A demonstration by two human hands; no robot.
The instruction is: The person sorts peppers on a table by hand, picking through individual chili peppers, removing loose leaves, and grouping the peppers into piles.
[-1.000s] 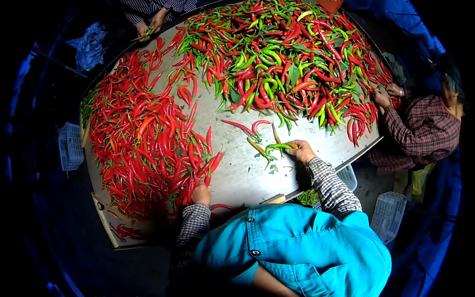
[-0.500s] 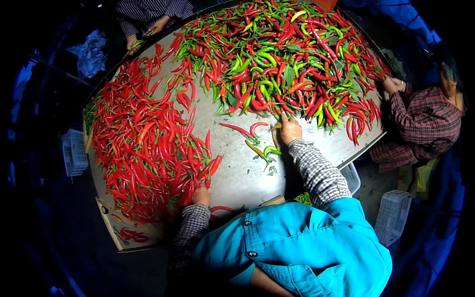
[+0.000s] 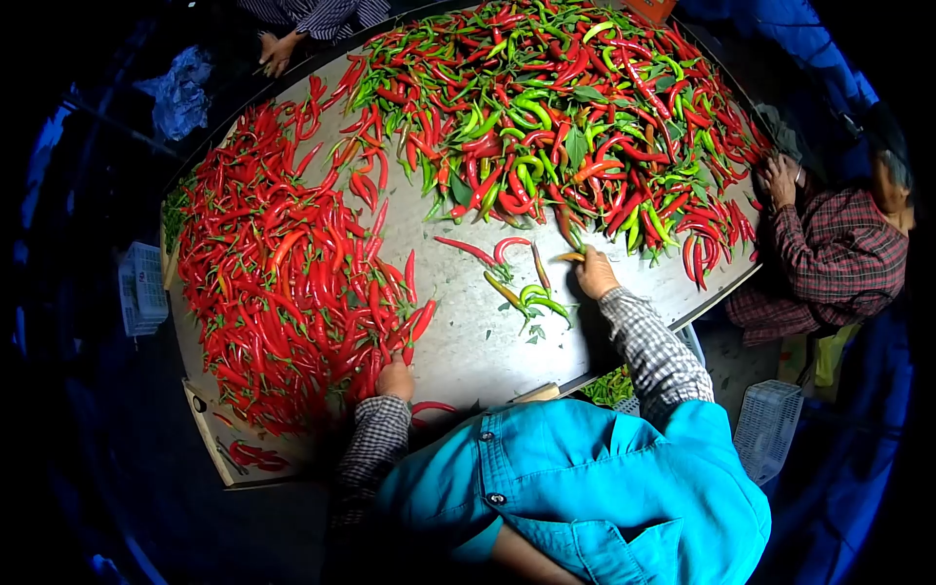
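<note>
My right hand (image 3: 596, 274) is closed at the near edge of the mixed pile of red and green chili peppers (image 3: 546, 117). It pinches a brownish-green chili pepper (image 3: 567, 230) and a yellowish one, their tips pointing away from the fingers. Just left of it, several loose red, green and brownish chili peppers (image 3: 502, 285) lie on the board. My left hand (image 3: 395, 378) is at the near right corner of the red chili pile (image 3: 283, 263), its fingers closed round red chili peppers (image 3: 375, 366) and partly hidden by them.
The pale sorting board (image 3: 487, 361) has a raised wooden rim at its near left corner. A co-worker in a plaid shirt (image 3: 838, 244) works at the right edge, another in striped sleeves (image 3: 331, 15) at the far left. Plastic baskets (image 3: 768, 429) stand on the floor.
My right hand has drawn back toward me and slightly right with the chili peppers. My left hand has barely moved. The far-left co-worker's hands have shifted.
</note>
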